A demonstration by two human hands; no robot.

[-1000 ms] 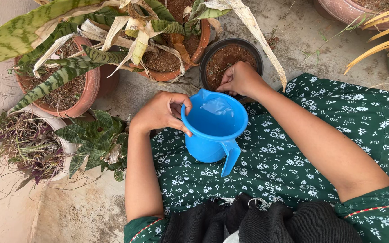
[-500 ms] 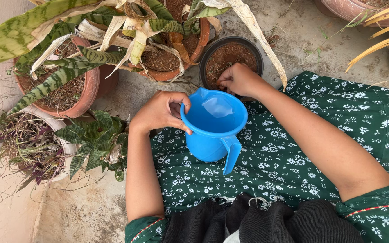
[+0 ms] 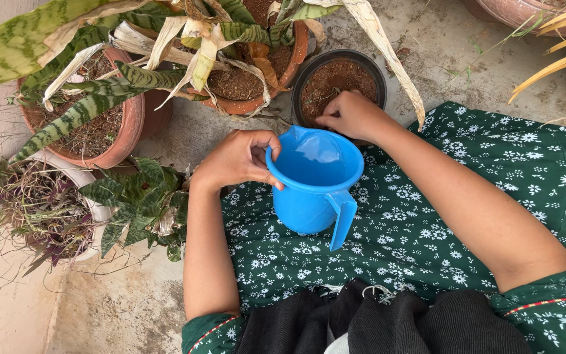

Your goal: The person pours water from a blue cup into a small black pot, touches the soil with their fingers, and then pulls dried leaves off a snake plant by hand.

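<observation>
Gripping blue jug (image 3: pixel 314 183) rim: left hand (image 3: pixel 237 159); right hand (image 3: pixel 352 115) clenched beyond jug, over black pot (image 3: pixel 309 75).

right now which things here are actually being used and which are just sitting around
In use:
left hand gripping the rim of the blue jug
right hand at the small black pot

Just sitting around:
terracotta pot with striped leaves
middle clay pot
white pot

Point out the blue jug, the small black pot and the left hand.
blue jug (image 3: pixel 309 203): head view, on its outer side wall below the rim.
small black pot (image 3: pixel 378 72): head view, on its right rim.
left hand (image 3: pixel 234 160): head view, on the back of the hand, fingers at the jug's rim.
</observation>
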